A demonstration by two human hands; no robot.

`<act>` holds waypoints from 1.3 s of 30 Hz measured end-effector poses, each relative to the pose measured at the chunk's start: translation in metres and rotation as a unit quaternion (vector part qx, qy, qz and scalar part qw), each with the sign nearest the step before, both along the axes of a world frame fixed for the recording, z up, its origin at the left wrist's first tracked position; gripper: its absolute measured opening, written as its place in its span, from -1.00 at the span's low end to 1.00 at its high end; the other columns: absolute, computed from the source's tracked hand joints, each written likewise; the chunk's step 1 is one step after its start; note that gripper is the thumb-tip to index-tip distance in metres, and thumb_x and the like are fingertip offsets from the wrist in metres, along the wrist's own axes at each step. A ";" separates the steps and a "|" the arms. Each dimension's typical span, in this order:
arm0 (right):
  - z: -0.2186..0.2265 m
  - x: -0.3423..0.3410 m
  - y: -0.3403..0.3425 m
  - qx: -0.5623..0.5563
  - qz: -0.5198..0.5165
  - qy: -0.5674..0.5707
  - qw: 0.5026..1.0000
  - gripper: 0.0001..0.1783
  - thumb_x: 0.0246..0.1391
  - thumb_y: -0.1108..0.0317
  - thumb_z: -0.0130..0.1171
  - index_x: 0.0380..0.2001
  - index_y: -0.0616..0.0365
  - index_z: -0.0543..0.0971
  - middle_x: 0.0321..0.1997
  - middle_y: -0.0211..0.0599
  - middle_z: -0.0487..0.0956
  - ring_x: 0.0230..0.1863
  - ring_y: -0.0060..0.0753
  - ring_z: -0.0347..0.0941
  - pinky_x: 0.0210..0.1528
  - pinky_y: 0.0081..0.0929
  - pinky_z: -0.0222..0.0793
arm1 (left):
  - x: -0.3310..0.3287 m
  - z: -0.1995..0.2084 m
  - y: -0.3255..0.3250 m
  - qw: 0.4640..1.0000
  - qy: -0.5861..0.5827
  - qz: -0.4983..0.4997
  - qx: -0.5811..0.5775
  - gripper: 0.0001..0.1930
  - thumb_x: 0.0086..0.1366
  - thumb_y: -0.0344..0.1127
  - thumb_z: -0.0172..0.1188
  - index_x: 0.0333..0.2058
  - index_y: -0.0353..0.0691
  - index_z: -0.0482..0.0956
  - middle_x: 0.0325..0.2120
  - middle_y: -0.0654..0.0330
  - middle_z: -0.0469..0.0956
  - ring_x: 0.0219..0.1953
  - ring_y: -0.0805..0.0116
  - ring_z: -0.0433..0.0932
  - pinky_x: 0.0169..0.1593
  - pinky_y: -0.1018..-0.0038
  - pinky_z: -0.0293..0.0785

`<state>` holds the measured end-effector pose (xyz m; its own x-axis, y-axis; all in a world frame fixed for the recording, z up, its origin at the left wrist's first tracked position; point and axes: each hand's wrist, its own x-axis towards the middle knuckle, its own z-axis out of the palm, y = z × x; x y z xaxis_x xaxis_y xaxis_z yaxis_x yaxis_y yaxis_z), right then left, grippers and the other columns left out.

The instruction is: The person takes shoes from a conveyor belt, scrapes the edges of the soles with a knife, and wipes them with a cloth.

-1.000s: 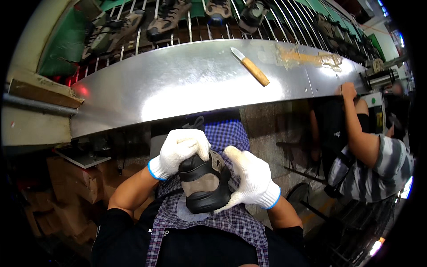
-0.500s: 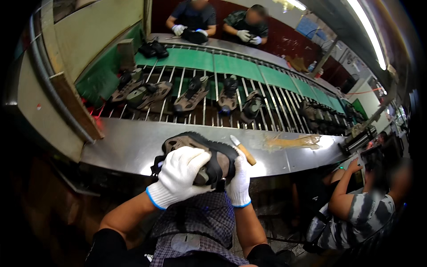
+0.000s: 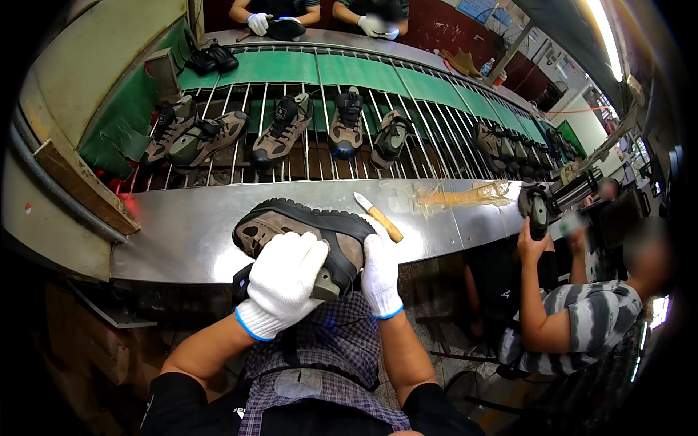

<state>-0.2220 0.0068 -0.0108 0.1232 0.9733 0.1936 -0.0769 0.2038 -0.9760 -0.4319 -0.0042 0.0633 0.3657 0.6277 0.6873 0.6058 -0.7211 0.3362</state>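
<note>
A brown and black shoe (image 3: 354, 251) is held on its side between my gloved hands, above the near edge of the metal counter. Its dark lugged sole faces away from me, and a green shoe last (image 3: 329, 285) shows at its opening. My left hand (image 3: 288, 275), in a white knit glove, is closed over the upper, with its fingertips hidden. Around the end at the right curls my right hand (image 3: 381, 270), also gloved, gripping it. Just beyond that end, a short knife (image 3: 379, 218) with a wooden handle lies on the counter, touched by neither hand.
Behind the metal counter (image 3: 174, 225) runs a rod conveyor carrying several similar shoes (image 3: 283, 131). A green strip (image 3: 283, 70) lies along its far side, where two gloved people work. Brown tape (image 3: 465, 195) covers part of the counter. At right, a seated person (image 3: 574, 312) holds another shoe (image 3: 536, 211).
My view has shifted, so the counter and conveyor sit higher and further left. My hands still hold the shoe, its green last showing more. The person at right now has a shoe raised.
</note>
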 end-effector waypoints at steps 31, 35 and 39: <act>0.070 0.033 -0.014 0.014 0.106 -0.550 0.828 -0.58 0.28 0.13 0.35 0.08 0.15 0.70 -0.14 -0.01 0.74 -0.09 0.06 0.71 0.01 -0.09 0.62 | -0.070 0.003 0.029 0.895 0.184 0.058 -0.403 0.07 0.18 0.33 0.48 0.52 -0.10 0.28 0.38 -0.12 0.49 0.30 -0.18 0.59 0.33 0.06 0.54; 0.073 -0.028 -0.017 -0.029 0.105 -0.641 0.760 -0.63 0.36 0.06 0.30 -0.06 0.16 0.62 -0.41 -0.08 0.72 -0.47 -0.03 0.69 -0.38 -0.15 0.65 | -0.076 -0.016 0.038 0.907 0.146 0.040 -0.394 0.07 0.17 0.29 0.52 0.50 -0.13 0.30 0.37 -0.16 0.50 0.29 -0.22 0.60 0.34 0.05 0.54; 0.104 -0.081 -0.053 -0.020 0.223 -0.601 0.768 -0.51 0.44 -0.03 0.20 0.04 0.24 0.54 -0.48 -0.06 0.70 -0.59 -0.02 0.68 -0.53 -0.09 0.61 | -0.079 -0.025 0.034 0.916 0.120 0.066 -0.377 -0.05 0.26 0.15 0.50 0.48 -0.19 0.32 0.30 -0.21 0.55 0.19 -0.23 0.67 0.25 0.08 0.62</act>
